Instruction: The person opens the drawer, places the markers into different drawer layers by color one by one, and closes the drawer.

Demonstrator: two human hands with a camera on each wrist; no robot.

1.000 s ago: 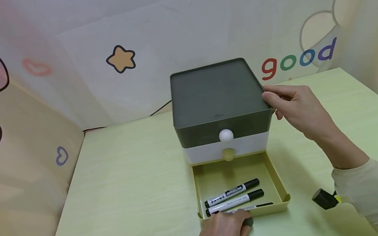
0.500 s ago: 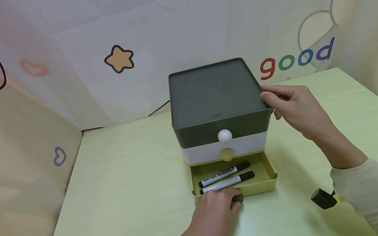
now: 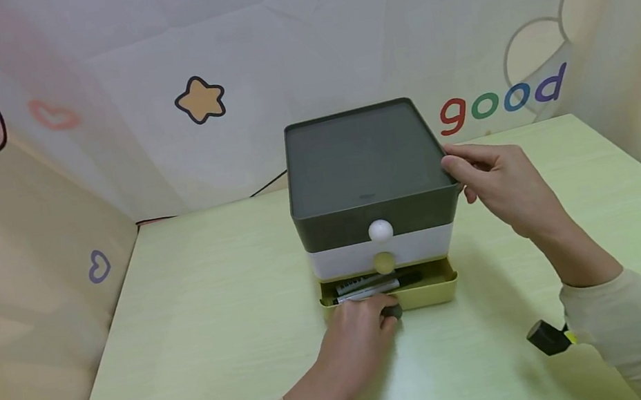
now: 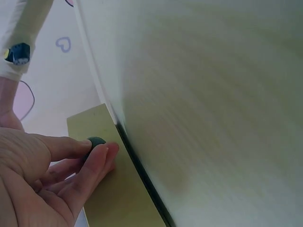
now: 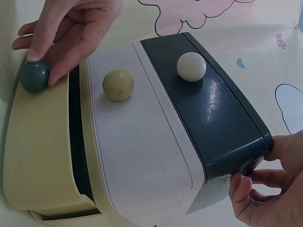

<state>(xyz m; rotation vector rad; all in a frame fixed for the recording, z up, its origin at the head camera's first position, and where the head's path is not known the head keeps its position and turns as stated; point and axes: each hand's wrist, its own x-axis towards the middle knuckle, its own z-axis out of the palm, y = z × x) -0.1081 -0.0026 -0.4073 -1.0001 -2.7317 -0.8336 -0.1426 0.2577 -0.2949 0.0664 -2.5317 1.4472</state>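
Note:
A three-tier drawer box (image 3: 361, 158) stands on the table, dark green on top, white in the middle, yellow below. Its yellow bottom drawer (image 3: 426, 295) is pulled partly out, with whiteboard markers (image 3: 369, 290) lying inside. My left hand (image 3: 355, 338) pinches the round dark green knob (image 5: 35, 76) on that drawer between thumb and fingers, as the left wrist view also shows. At the box's right side, my right hand (image 3: 507, 188) holds the rim of the dark top tier, thumb on the upper edge. A white knob (image 5: 191, 66) and a yellow knob (image 5: 118, 85) sit on the upper drawers.
A pale green tabletop (image 3: 219, 314) surrounds the box. Behind it hangs a printed cloth (image 3: 296, 43) with a star and the word "good". A small black device (image 3: 548, 336) is strapped at the right sleeve.
The bottom drawer has slid back toward the box, carrying the markers mostly under the white tier. My left hand has moved forward with its knob; the right hand keeps its place.

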